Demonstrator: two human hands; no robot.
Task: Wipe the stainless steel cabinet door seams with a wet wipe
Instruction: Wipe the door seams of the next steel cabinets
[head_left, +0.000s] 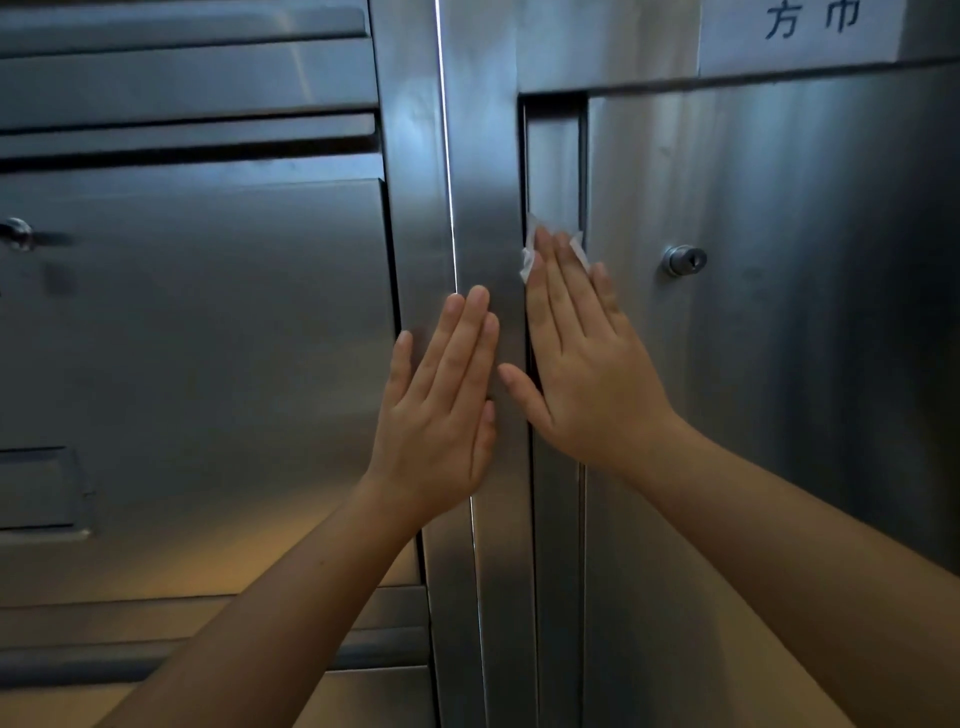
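A stainless steel cabinet fills the view. Its right door (779, 364) has a recessed vertical seam (553, 166) along its left edge. My right hand (587, 364) lies flat with straight fingers over this seam and presses a white wet wipe (529, 260) against it; only the wipe's edges show past my fingertips. My left hand (441, 410) rests flat, fingers straight, on the upright steel post (483, 182) between the doors, just left of the right hand. It holds nothing.
A round key lock (684, 260) sits on the right door, right of my fingertips. A white paper label (800, 31) with blue characters is stuck above that door. The left door (197, 338) has a lock (18, 234) at the far left edge.
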